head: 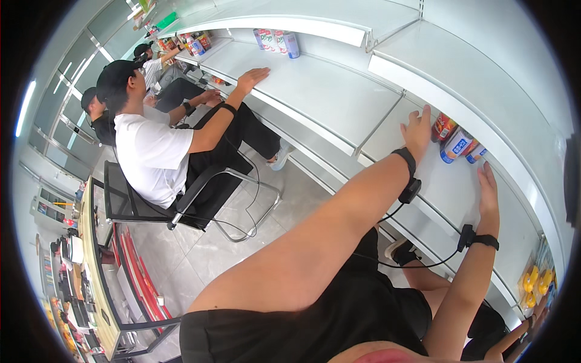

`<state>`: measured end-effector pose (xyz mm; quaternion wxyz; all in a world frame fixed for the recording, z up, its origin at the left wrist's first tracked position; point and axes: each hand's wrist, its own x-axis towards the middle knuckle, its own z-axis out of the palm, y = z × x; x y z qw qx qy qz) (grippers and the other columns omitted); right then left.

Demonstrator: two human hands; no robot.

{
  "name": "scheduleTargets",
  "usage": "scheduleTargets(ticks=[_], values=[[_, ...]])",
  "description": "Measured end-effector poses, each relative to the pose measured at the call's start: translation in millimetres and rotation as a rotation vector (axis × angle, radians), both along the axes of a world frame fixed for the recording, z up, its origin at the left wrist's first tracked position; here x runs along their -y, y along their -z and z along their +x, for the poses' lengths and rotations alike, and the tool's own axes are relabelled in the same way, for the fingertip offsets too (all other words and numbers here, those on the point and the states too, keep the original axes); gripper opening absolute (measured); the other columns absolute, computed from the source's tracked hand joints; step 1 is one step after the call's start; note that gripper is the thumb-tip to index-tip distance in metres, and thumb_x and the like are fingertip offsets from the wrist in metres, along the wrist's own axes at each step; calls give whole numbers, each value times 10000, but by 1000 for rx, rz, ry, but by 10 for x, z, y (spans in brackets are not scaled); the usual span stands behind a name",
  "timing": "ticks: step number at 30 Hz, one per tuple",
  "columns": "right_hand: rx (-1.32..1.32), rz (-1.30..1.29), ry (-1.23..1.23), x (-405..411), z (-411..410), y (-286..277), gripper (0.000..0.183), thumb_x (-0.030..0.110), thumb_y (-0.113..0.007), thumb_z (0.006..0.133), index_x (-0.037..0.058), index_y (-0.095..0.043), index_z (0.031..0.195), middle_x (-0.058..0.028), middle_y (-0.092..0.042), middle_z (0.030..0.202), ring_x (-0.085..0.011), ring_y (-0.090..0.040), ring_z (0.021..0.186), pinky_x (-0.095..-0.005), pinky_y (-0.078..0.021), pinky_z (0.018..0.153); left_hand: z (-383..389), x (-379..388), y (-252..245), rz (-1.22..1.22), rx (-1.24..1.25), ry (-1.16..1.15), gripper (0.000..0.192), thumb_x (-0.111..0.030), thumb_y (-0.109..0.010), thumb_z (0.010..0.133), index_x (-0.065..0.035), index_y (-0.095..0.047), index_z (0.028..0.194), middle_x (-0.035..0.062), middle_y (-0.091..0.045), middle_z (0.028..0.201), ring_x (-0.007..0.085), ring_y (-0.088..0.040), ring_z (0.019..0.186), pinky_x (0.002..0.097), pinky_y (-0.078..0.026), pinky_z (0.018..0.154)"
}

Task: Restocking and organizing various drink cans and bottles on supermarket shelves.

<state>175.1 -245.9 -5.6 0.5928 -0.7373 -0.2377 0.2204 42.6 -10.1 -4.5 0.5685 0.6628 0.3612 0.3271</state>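
My left hand [416, 131] is raised over a white metal shelf [435, 181], fingers spread, with nothing held. Just right of it, under the upper shelf's edge, stands a red-labelled container [442, 128]. Beside that are a blue-and-white can [455, 146] and a second blue-and-white can [476, 154], with another red item partly hidden between them. My right hand [488, 186] is upright on the near side of the cans, fingers extended and empty; its fingertips are close to the second can. Both wrists wear black bands with small cabled devices.
An upper shelf edge [454, 95] overhangs the cans. To the left, a person in a white shirt [152, 149] sits on a black chair [213, 190], one hand at the shelf. More cans [272, 41] stand farther back. Yellow packaged items [531, 279] hang at lower right, near another person's arm.
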Motion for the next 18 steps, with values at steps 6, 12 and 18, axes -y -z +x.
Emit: scheduleTargets(ticks=[6,12,18], values=[[-40,108,51,82,217,136,633,264,-570,935,-2,-332,1459,-116,-354,1512,-210,-315,1395,-343,-218,1148,209,79,-29,55,-10,-84,651,-529,-330,958,17,-494,1273,142,-666,1145,307,-526,1210,558,32,1130],[-112,184,121,116,360,183,647,287,-576,941,-40,-328,1441,-130,-396,1476,-205,-330,1385,-357,-241,1151,86,104,-94,60,82,34,636,-520,-346,958,15,-497,1266,117,-670,1135,278,-502,1234,602,65,1107],[-227,260,238,-67,517,283,596,266,-577,935,-45,-384,1404,-134,-432,1444,-220,-353,1371,-360,-255,1147,221,-26,147,303,85,-3,607,-533,-351,959,-29,-526,1248,112,-639,1156,260,-472,1244,618,87,1092]])
